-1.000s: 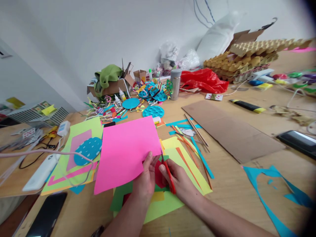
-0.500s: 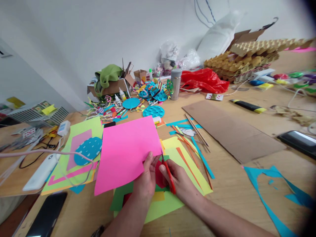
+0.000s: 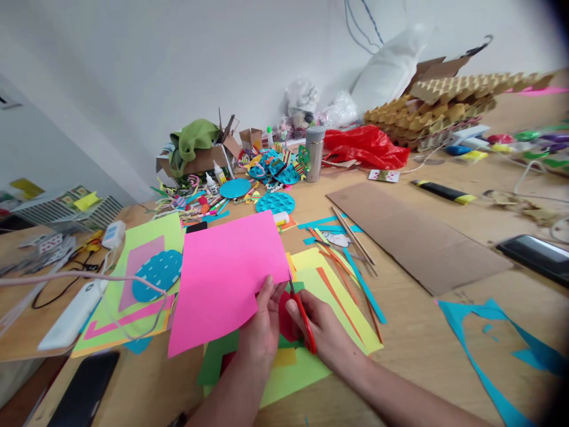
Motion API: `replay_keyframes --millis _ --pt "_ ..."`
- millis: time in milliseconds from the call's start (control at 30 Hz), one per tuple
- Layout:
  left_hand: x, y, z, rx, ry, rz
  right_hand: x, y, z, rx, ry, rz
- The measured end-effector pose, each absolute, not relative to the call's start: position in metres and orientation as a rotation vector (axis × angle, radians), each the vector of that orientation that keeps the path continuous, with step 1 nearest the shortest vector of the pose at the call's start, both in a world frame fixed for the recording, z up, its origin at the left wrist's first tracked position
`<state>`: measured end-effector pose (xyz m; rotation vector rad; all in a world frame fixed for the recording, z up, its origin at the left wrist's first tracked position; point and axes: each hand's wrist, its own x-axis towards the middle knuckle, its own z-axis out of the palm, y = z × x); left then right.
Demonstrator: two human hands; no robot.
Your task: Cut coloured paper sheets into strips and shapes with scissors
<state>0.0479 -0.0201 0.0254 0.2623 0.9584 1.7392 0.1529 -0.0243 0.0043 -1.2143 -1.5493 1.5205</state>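
My left hand pinches a bright pink sheet of paper at its lower right, thumb on top and fingers behind. The sheet is lifted and tilted above the table. My right hand grips a pair of red-handled scissors, with the blades pointing up at the sheet's right edge near its corner. How far apart the blades are is hard to make out. Beneath both hands lie green and yellow paper sheets, with a dark red piece partly hidden by the fingers.
A brown cardboard piece lies to the right, beside thin wooden sticks and blue paper scraps. Black phones rest near the edges. Behind stand a steel bottle, craft pieces and egg trays. A cable crosses the left.
The view has shifted slightly. Both hands, the pink sheet and the scissors stay in nearly the same places, with the blades still at the sheet's right edge.
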Motion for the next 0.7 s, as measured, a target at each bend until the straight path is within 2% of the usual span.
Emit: replay_keyframes --millis 700 --pt "0.0469 -0.0194 0.0247 0.23 0.958 1.708 0.1502 -0.0248 0.0013 -1.193 -1.521 1.551"
